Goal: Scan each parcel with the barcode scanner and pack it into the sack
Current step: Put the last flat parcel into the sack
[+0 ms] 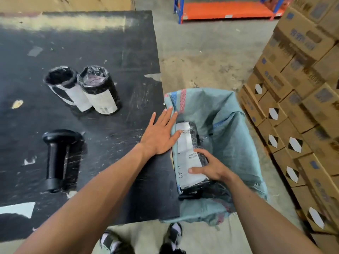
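Observation:
A teal woven sack [236, 136] hangs open off the right edge of the black table [113, 57]. Inside it lies a black-wrapped parcel [189, 149] with a white label. My right hand [209, 166] grips that parcel's near end inside the sack. Fingers straight, my left hand [161, 132] lies flat on the table edge and presses the sack's rim down. Two more black cylindrical parcels [67, 88] [100, 90] with white labels stand side by side on the table. The black barcode scanner [56, 158] lies on the table at the left, untouched.
Stacked cardboard boxes [297, 99] form a wall close to the right of the sack. An orange and blue rack [227, 10] stands at the back on the concrete floor. My feet [143, 241] show below the table's front edge.

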Demonstrator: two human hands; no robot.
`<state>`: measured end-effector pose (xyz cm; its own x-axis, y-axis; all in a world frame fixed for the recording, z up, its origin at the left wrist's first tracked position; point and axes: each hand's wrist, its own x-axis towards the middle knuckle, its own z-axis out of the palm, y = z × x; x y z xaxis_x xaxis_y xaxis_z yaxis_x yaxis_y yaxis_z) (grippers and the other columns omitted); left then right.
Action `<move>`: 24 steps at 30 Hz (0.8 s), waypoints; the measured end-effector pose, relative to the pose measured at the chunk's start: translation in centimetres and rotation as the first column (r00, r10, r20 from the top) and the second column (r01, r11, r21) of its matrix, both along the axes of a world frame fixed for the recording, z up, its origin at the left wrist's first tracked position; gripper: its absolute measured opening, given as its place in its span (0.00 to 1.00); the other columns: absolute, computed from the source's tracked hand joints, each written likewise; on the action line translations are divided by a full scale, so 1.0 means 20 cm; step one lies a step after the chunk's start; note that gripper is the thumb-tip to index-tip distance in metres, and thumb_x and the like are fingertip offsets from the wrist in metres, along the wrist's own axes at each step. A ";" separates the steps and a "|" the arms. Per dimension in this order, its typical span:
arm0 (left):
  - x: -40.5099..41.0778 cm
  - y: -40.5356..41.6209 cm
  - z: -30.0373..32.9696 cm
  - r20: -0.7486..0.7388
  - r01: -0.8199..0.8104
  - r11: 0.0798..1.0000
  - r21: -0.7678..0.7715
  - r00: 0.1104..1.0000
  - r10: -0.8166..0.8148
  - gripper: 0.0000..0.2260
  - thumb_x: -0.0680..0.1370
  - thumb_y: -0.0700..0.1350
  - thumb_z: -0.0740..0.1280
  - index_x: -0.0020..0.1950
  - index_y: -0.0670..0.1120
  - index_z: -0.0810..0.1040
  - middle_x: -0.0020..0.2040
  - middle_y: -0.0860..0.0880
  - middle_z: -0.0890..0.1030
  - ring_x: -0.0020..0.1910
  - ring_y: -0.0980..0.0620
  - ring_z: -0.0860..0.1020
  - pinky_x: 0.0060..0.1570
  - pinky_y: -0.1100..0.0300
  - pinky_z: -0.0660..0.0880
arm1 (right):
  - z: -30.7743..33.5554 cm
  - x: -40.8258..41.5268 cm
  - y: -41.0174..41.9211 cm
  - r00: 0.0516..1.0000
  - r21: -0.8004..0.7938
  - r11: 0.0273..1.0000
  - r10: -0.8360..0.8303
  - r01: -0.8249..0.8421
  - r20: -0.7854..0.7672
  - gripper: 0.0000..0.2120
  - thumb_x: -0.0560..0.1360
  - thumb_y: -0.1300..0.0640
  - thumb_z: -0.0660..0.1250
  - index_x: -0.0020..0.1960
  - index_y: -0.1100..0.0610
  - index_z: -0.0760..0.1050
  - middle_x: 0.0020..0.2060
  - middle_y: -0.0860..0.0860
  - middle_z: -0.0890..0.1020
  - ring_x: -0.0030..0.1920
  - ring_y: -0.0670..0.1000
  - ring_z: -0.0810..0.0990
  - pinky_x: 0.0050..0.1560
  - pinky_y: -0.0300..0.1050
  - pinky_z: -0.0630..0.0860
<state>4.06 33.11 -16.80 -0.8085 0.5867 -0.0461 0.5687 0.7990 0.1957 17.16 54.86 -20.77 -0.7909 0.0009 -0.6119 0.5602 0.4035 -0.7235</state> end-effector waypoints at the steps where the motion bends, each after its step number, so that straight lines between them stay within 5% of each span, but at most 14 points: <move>1: 0.00 0.00 0.00 -0.005 0.002 1.000 -0.001 1.000 -0.002 0.32 0.84 0.63 0.45 0.83 0.51 0.40 0.83 0.49 0.39 0.82 0.52 0.41 0.79 0.45 0.37 | -0.02 -0.01 -0.01 1.000 0.003 1.000 0.012 -0.012 0.026 0.45 0.67 0.49 0.85 0.78 0.41 0.66 0.79 0.48 0.67 0.78 0.50 0.66 0.76 0.48 0.63; 10: -0.01 0.00 -0.03 -0.039 0.002 1.000 -0.012 0.999 -0.002 0.32 0.84 0.62 0.45 0.83 0.49 0.42 0.84 0.48 0.42 0.82 0.51 0.43 0.80 0.43 0.40 | -0.16 0.00 -0.08 0.960 0.038 0.984 0.164 -0.177 0.227 0.46 0.79 0.43 0.74 0.82 0.41 0.43 0.71 0.50 0.75 0.66 0.53 0.75 0.74 0.51 0.68; 13: -0.01 0.00 -0.04 -0.044 0.001 1.000 -0.016 0.999 -0.001 0.32 0.84 0.62 0.45 0.83 0.49 0.42 0.84 0.48 0.42 0.82 0.51 0.43 0.80 0.43 0.41 | -0.17 0.02 -0.13 0.959 0.099 0.971 0.196 -0.219 0.204 0.46 0.82 0.47 0.71 0.83 0.43 0.38 0.77 0.57 0.70 0.70 0.56 0.74 0.77 0.51 0.66; 17: -0.01 0.00 -0.03 -0.046 0.004 1.000 -0.021 0.999 -0.005 0.32 0.84 0.62 0.45 0.83 0.49 0.42 0.84 0.47 0.42 0.82 0.50 0.44 0.80 0.43 0.41 | -0.18 0.02 -0.17 0.943 0.255 0.919 0.246 -0.300 0.224 0.45 0.83 0.42 0.67 0.84 0.41 0.36 0.84 0.61 0.47 0.81 0.64 0.60 0.81 0.59 0.57; 20: -0.01 0.00 -0.02 -0.046 0.001 1.000 -0.022 0.999 -0.002 0.32 0.84 0.62 0.45 0.83 0.49 0.43 0.84 0.48 0.42 0.83 0.50 0.44 0.80 0.43 0.41 | -0.20 -0.02 -0.17 0.873 0.517 0.703 0.390 -0.489 0.294 0.50 0.81 0.33 0.62 0.84 0.44 0.28 0.82 0.58 0.27 0.84 0.65 0.37 0.83 0.67 0.46; 24: -0.01 0.00 -0.03 -0.048 0.001 1.000 -0.027 0.999 -0.002 0.32 0.83 0.62 0.44 0.84 0.48 0.44 0.84 0.48 0.42 0.82 0.50 0.44 0.80 0.43 0.41 | -0.20 -0.08 -0.21 0.794 0.629 0.530 0.553 -0.569 0.252 0.53 0.77 0.24 0.55 0.82 0.47 0.24 0.78 0.58 0.22 0.81 0.62 0.25 0.81 0.67 0.33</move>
<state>3.84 33.14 -17.43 -0.8093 0.5869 -0.0230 0.5780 0.8028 0.1466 15.50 50.69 -24.69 -0.7601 -0.0439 -0.6483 0.0598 0.9887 -0.1371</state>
